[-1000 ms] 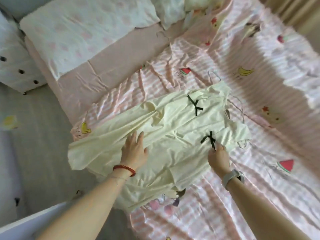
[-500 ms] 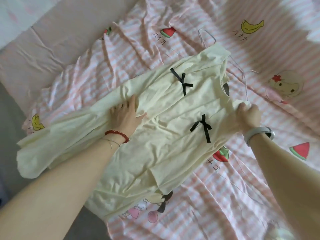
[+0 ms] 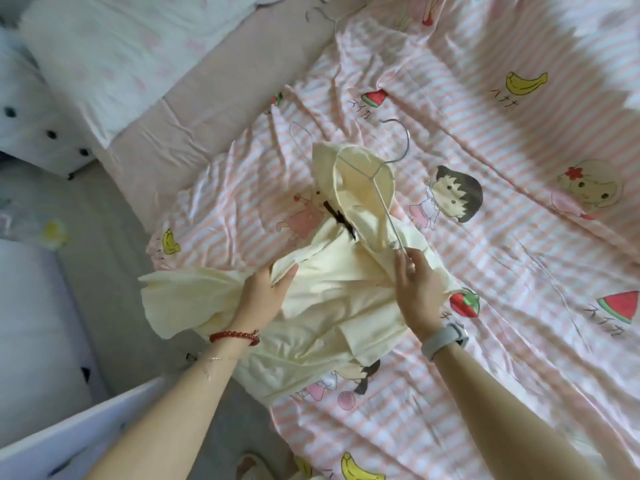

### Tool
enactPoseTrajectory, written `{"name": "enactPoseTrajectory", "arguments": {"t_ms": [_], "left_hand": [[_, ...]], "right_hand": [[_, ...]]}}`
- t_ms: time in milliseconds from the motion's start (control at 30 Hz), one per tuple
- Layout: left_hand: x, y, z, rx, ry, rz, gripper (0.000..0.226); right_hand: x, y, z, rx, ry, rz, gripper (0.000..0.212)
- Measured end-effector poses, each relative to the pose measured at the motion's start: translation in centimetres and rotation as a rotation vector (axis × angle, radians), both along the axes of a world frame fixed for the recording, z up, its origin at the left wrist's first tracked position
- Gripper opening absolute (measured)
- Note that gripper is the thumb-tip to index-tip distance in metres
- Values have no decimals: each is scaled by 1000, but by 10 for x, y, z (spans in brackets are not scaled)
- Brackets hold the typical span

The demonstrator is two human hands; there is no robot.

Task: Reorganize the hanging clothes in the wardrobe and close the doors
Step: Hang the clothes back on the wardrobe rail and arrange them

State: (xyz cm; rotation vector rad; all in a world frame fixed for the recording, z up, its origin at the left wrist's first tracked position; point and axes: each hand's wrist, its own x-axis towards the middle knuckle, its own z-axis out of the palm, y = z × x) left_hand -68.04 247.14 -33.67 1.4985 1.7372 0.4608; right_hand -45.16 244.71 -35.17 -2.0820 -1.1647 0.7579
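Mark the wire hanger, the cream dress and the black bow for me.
wire hanger (image 3: 403, 143), head view, on its bare hook above the collar.
cream dress (image 3: 332, 306), head view, on the bunched body between the hands.
black bow (image 3: 341, 220), head view, on its ribbon at the front.

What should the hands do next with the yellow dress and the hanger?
Probably pull the hanger the rest of the way out. The right hand pinches its wire arm, the hook already pokes past the neck, and the left hand grips the yellow dress, bunched on the bed, so it can hold it back.
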Motion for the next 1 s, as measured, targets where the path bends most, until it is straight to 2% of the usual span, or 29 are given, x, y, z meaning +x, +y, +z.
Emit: {"name": "enactPoseTrajectory", "arguments": {"t_ms": [133, 267, 367, 467, 600, 700, 767, 833, 933, 1000], "left_hand": [[-43, -36, 42, -51, 1, 173, 38], [-99, -88, 79, 5, 10, 313, 25], [-144, -139, 103, 85, 29, 425, 19], [-182, -197, 121, 80, -32, 554, 4], [-237, -296, 137, 135, -100, 821, 14], [-267, -367, 143, 153, -50, 996, 31], [-284, -415, 149, 166, -3, 1116, 37], [-299, -461, 155, 199, 16, 1221, 37], [-323, -528, 163, 228, 6, 1401, 32], [-338, -571, 168, 269, -19, 1540, 19]], "right_hand": [[-48, -32, 30, -30, 13, 226, 27], [-106, -64, 55, -63, -71, 500, 24], [-142, -79, 70, -41, -187, 704, 33], [-176, -93, 84, -85, -140, 905, 40], [-242, -133, 111, 28, -220, 1227, 32], [-289, -172, 132, 206, -259, 1421, 36], [-320, -204, 145, 281, -254, 1543, 30], [-352, -236, 153, 363, -290, 1651, 17], [-409, -284, 166, 412, -257, 1794, 20], [-448, -319, 177, 487, -269, 1937, 16]]}}
